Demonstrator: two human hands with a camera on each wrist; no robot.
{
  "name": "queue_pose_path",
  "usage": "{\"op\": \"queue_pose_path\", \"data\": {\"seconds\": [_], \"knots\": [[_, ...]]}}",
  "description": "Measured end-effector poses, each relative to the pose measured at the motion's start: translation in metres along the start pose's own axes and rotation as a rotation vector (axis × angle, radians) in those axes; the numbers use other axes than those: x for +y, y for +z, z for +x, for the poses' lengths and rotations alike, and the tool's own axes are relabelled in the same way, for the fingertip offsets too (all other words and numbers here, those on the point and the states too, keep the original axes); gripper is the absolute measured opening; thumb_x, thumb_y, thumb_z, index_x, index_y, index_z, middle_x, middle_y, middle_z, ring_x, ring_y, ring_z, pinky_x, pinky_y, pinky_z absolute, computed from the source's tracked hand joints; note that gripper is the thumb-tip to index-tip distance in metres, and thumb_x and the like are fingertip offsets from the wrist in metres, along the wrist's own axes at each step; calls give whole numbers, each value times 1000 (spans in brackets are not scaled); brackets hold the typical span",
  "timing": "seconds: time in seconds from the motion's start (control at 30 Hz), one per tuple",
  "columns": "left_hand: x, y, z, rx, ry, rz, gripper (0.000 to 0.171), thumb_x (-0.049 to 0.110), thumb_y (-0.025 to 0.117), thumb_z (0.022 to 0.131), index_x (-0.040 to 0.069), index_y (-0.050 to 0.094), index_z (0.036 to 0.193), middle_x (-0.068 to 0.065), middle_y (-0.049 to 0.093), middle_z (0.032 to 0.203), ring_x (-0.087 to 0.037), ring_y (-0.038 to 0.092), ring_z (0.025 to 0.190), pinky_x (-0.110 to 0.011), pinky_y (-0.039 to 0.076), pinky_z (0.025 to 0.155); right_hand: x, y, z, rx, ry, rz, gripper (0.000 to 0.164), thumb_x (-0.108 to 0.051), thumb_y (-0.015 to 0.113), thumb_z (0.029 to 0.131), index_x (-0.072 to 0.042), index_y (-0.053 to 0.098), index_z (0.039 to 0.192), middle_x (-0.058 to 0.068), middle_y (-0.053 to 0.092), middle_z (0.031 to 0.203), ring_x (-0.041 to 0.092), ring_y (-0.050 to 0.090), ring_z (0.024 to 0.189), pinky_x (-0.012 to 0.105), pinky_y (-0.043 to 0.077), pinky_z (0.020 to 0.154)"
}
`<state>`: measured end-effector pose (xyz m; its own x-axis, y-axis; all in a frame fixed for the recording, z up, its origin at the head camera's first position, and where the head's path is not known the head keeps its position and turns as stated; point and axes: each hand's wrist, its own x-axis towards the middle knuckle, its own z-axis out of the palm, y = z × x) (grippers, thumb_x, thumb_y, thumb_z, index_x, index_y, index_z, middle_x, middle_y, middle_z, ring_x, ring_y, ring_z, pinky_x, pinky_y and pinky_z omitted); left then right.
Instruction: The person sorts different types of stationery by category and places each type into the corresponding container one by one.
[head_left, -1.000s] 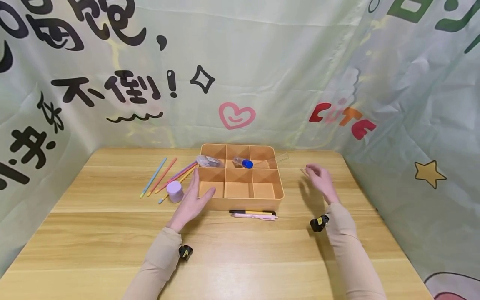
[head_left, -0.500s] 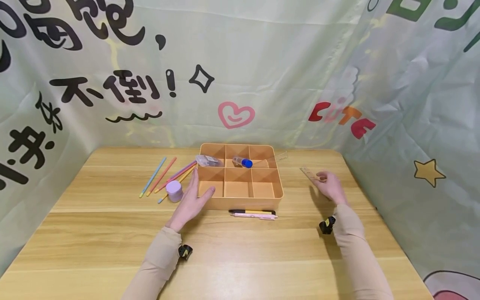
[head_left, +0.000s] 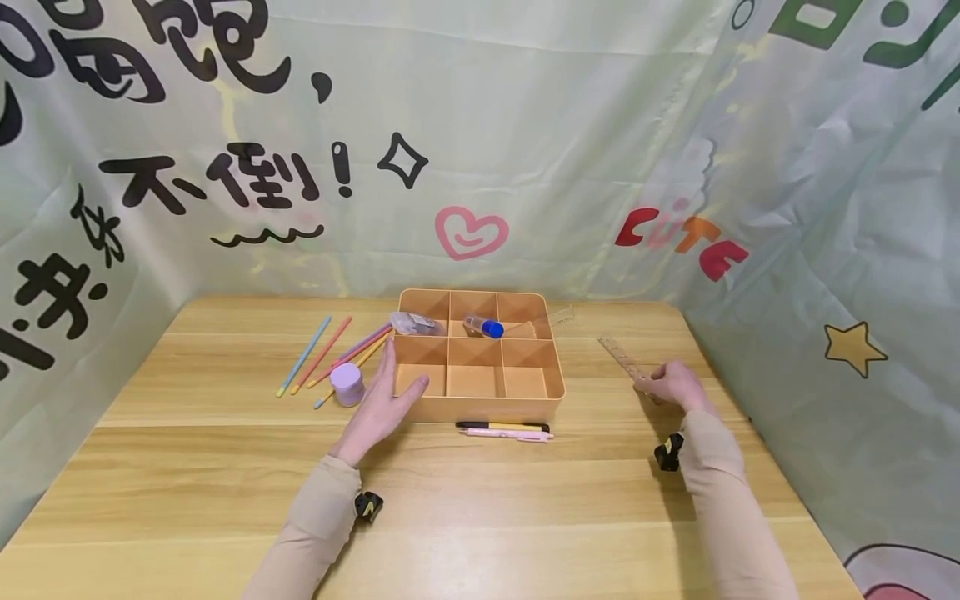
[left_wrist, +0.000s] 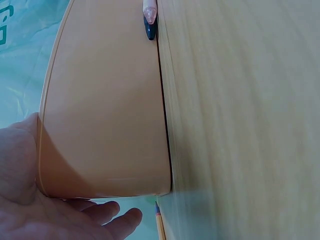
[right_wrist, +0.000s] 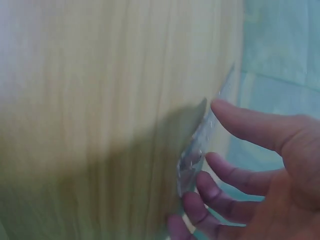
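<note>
In the head view my left hand (head_left: 381,408) rests at the front left corner of a tan compartment box (head_left: 480,408). Its thumb reaches over the rim and its fairly straight fingers lie along the left side. The left wrist view shows that hand (left_wrist: 30,185) around the corner of the box (left_wrist: 105,110). Off to the right of the box, my right hand (head_left: 678,387) pinches a clear ruler (head_left: 621,357) near its closer end. The right wrist view has the thumb on one face of this ruler (right_wrist: 197,147) and the fingers at the other.
A blue-capped tube (head_left: 483,326), a clear packet (head_left: 415,323) and another clear ruler (head_left: 560,315) lie across the back compartments. Two pens (head_left: 504,431) lie in front. Left of the box are a lilac round container (head_left: 347,384) and several pencils (head_left: 303,357).
My right hand has moved right and toward me along the clear ruler, uncovering more of its far part. The left hand and the box have stayed in place.
</note>
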<state>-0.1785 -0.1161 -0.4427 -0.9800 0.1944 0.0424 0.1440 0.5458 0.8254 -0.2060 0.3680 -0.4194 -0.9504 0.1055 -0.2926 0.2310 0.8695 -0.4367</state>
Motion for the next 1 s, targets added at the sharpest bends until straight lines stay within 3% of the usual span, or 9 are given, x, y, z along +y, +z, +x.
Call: {"op": "queue_pose_path", "data": {"seconds": [0.1, 0.17, 0.33, 0.47, 0.53, 0.6, 0.7, 0.9, 1.0], "knots": [[-1, 0, 0, 1, -1, 3, 95, 43, 54, 103, 3, -12, 160, -19, -11, 169, -40, 0, 158, -55, 9, 129, 4, -4, 2, -76, 14, 49, 39, -30, 67, 93, -6, 49, 68, 4, 45, 63, 16, 42, 59, 30, 41, 58], [-1, 0, 0, 2, -1, 6, 95, 44, 53, 103, 4, -11, 160, -19, -11, 169, -40, 0, 158, -55, 9, 129, 7, -6, 3, -135, 23, 104, 46, -28, 67, 94, -17, 38, 59, -7, 31, 55, 9, 31, 52, 25, 35, 53], [-1, 0, 0, -5, -5, 8, 96, 47, 52, 103, 6, -13, 160, -17, -12, 169, -39, -1, 158, -54, 8, 129, 10, -11, 3, -220, 30, 149, 48, -22, 66, 94, -21, 39, 55, -9, 33, 51, 7, 34, 50, 23, 34, 52], [-1, 0, 0, -8, -7, 1, 95, 44, 53, 103, 7, -14, 159, -16, -14, 169, -40, -2, 158, -54, 7, 129, 8, -14, 4, -223, 54, 121, 45, -22, 68, 94, -18, 43, 57, -8, 35, 54, 8, 40, 53, 23, 41, 55], [-1, 0, 0, -7, -8, -4, 95, 43, 53, 103, 7, -14, 159, -14, -15, 169, -39, -2, 158, -55, 7, 129, 8, -15, 4, -204, 60, 113, 36, -20, 69, 93, -8, 52, 65, -5, 41, 61, 9, 43, 56, 24, 46, 56], [-1, 0, 0, -6, -7, -5, 95, 43, 53, 103, 6, -14, 160, -14, -15, 169, -40, -2, 158, -55, 7, 129, 8, -16, 4, -183, 75, 111, 31, -20, 70, 93, 7, 60, 82, 3, 48, 72, 11, 46, 59, 25, 51, 60], [-1, 0, -1, -2, -4, -4, 96, 46, 53, 102, 4, -11, 160, -14, -14, 169, -40, 0, 158, -55, 8, 129, 9, -16, 4, -153, 64, 92, 48, -21, 69, 93, 21, 56, 114, 18, 56, 93, 13, 50, 63, 28, 55, 62], [-1, 0, -1, 3, 4, 0, 97, 47, 53, 102, 2, -9, 160, -15, -12, 169, -41, 0, 157, -55, 9, 129, 12, -12, 5, -130, 57, 69, 40, -22, 68, 95, 17, 62, 105, 14, 54, 85, 11, 47, 59, 27, 53, 59], [0, 0, -1, -2, 2, -5, 96, 46, 53, 102, 2, -10, 160, -15, -13, 169, -40, 0, 158, -55, 8, 129, 13, -12, 6, -125, 66, 63, 45, -22, 67, 95, 19, 60, 113, 18, 56, 92, 13, 48, 62, 27, 54, 60]]}}
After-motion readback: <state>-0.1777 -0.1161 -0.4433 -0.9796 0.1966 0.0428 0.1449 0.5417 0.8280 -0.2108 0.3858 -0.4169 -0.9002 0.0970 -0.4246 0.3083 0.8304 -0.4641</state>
